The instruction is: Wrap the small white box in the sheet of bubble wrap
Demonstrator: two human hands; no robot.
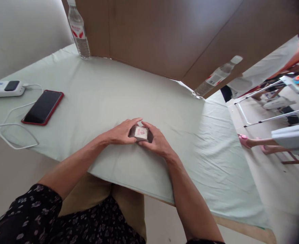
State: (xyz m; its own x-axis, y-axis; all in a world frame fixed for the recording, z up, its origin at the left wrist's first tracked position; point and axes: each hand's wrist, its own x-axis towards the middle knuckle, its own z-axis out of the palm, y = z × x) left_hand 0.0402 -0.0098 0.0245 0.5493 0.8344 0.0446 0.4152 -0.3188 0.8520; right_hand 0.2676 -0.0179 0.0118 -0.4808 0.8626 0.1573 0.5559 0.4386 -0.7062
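A small dark box (141, 133) with a pale label bearing reddish marks rests on the light green cloth near the table's front edge. My left hand (124, 132) grips its left end, thumb at the near side and fingers at the far side. Around the right end, my right hand (156, 138) is curled in the same way. The fingertips of both hands nearly meet at the far side of the box. Its underside is hidden.
Cardboard panel (149, 37) stands at the back, with a water bottle (80, 34) at its left and another bottle (217, 79) at its right. On the left lie a phone (43, 107), a white cable (17, 124) and a power strip (3, 88). A person's legs (261, 142) show at right.
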